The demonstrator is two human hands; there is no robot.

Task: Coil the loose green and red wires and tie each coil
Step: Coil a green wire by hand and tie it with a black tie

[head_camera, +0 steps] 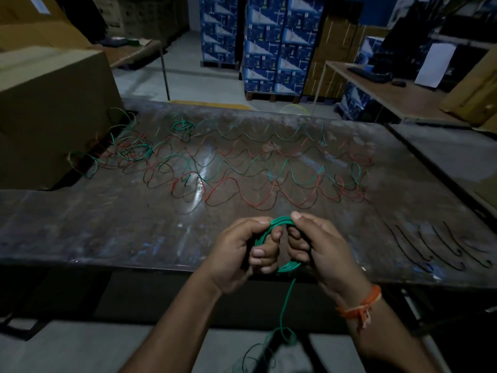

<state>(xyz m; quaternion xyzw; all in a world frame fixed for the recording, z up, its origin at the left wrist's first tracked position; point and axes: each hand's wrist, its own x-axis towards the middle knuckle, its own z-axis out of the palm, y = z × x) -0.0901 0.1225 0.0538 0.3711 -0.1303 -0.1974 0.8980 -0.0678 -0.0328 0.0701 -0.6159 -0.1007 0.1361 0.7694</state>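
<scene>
Both hands hold a green coil (279, 224) just above the near edge of the desk (107, 232), about midway along it. On the left, the left hand (242, 251) has its fingers curled round the coil's left arc, thumb on top. The right hand (320, 246), with an orange thread band (363, 305) at its wrist, pinches the top of the loops and closes over the right arc. Between them the coil stands roughly upright, its opening facing the person.

From the coil's lower edge a loose green tail (286, 300) drops straight down below the desk edge toward the floor. That is the length still to be wound in, and it lies beneath the grip, slightly nearer the right hand. The tail's far end is lost in shadow and blur, so its length cannot be judged.

Across the middle of the desk lie the uncoiled green and red wires (242, 170) in wavy runs, well apart from the hands. Near the right edge sit several dark short ties (435, 246), closest to the right hand.
</scene>
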